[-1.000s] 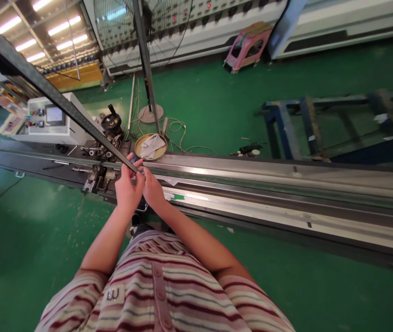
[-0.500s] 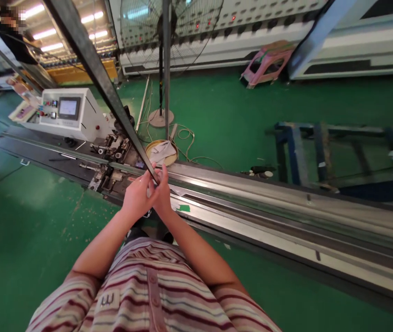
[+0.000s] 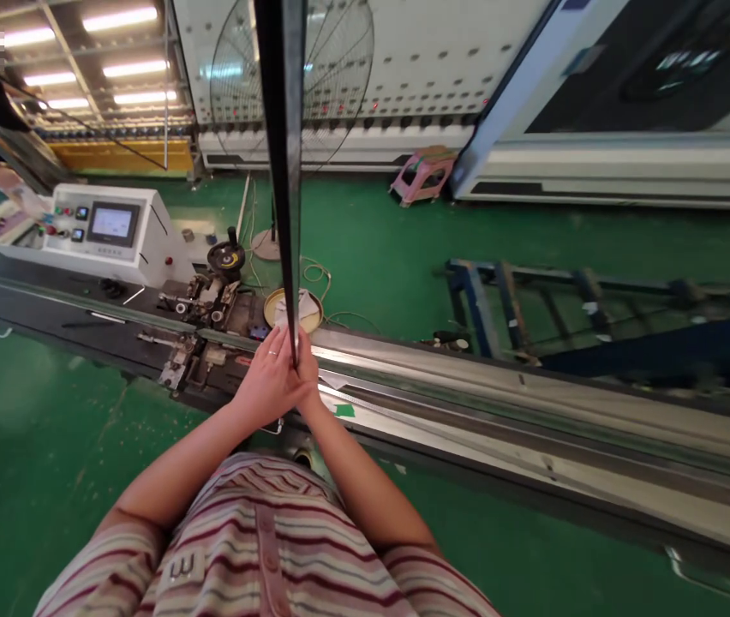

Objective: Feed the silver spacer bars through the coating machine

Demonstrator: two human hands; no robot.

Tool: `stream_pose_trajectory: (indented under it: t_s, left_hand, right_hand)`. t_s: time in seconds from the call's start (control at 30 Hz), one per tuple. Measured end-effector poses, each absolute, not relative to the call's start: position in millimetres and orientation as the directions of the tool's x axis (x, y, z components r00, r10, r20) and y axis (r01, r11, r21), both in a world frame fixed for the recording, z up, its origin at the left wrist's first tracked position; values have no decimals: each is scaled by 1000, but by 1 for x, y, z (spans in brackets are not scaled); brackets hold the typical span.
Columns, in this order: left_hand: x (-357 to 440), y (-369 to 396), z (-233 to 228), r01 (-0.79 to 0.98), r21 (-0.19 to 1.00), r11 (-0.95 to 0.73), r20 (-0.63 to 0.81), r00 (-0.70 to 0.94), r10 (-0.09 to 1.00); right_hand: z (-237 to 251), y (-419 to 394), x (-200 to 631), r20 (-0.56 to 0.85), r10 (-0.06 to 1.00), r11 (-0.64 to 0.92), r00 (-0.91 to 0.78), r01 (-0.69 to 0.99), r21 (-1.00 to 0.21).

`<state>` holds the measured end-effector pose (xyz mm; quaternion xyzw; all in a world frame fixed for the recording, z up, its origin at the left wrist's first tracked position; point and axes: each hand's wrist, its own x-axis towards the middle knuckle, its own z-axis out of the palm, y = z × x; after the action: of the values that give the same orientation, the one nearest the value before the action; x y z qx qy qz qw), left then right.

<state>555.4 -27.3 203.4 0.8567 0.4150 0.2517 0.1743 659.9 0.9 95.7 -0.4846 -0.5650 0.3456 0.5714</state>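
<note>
Both the left hand and right hand close around the lower end of the long dark metal strip, raised toward 12 o'clock, clear of the long steel machine bed, not yet set down.

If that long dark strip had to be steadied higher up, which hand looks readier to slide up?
Probably the left hand: its fingers wrap the metal strip in plain view, while the right hand sits mostly hidden behind.
</note>
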Motion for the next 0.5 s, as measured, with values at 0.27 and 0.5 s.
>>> stream_pose_trajectory:
  t_s: [0.27,0.5]
  left_hand:
    - [488,-12,229,633,351,-690,675,339,655]
    - [417,11,225,766,181,-616,869,169,465]
  right_hand:
    - [97,5,649,264,928,232,264,146,-962]
    - [86,8,638,241,908,195,342,165,-967]
